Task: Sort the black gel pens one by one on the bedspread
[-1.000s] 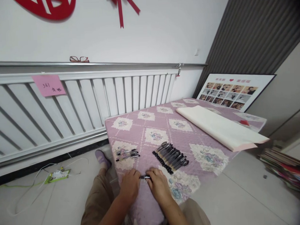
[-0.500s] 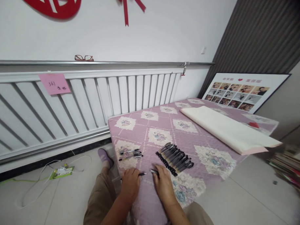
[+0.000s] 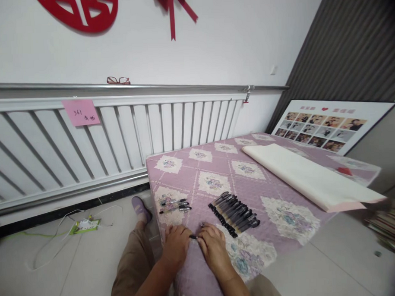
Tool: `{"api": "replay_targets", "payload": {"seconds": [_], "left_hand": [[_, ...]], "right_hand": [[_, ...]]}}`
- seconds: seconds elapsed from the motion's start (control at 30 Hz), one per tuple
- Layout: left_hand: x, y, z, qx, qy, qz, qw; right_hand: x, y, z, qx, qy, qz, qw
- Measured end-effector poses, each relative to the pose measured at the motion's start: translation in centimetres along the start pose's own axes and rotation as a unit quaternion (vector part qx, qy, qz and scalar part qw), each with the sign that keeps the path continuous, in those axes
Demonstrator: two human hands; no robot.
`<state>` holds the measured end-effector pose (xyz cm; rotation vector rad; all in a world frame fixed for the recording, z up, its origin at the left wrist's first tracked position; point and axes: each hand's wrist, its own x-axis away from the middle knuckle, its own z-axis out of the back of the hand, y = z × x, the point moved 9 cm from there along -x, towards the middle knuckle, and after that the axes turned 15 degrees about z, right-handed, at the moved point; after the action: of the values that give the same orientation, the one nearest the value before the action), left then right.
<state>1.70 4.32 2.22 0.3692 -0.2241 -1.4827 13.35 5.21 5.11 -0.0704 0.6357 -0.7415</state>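
Note:
My left hand (image 3: 176,247) is closed around a black gel pen (image 3: 193,237), whose front end points right between my two hands. Thumb and fingers of my right hand (image 3: 213,246) are pinched at that front end. A small shiny piece, perhaps the pen's cap, shows at the top of my right fingers; most of it is hidden. A few clear-barrelled pens (image 3: 175,208) lie just beyond my left hand. To the right of my right hand, several capped black pens (image 3: 235,211) lie side by side in a slanting row.
A purple floral cloth (image 3: 201,268) covers the table. A folded cream sheet (image 3: 302,174) lies at the right, with a photo board (image 3: 322,122) behind it. Along the wall runs a white radiator (image 3: 128,133). A power strip (image 3: 85,225) with cables sits on the floor, left.
My hands have come together: the pen's front end, uncovered before, now meets my right fingers. The dark piece in my right hand is now mostly hidden. The view has shifted slightly.

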Motion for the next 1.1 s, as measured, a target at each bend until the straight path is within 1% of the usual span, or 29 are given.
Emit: {"api": "replay_targets", "payload": {"seconds": [0.17,0.47,0.63,0.8,0.97,1.1], "left_hand": [[0.07,0.16,0.31,0.029,0.002,-0.010,1.000],[-0.04,0.01,0.61,0.047,-0.014,0.007,0.999],[-0.02,0.21,0.63,0.030,-0.025,0.002,0.999],[-0.03,0.24,0.70,0.030,-0.024,0.004,0.999],[-0.05,0.20,0.53,0.042,-0.032,-0.003,0.999],[-0.14,0.12,0.40,0.019,-0.039,0.003,0.999]], "right_hand": [[0.10,0.06,-0.34,-0.013,-0.004,0.003,1.000],[0.40,0.21,-0.31,0.006,0.007,0.000,1.000],[0.11,0.05,-0.38,0.020,-0.014,-0.002,1.000],[0.04,-0.39,-0.11,0.016,-0.010,0.003,1.000],[0.23,0.01,-0.09,0.035,0.003,0.001,0.999],[0.07,-0.04,-0.23,0.035,-0.015,-0.002,0.999]]}}
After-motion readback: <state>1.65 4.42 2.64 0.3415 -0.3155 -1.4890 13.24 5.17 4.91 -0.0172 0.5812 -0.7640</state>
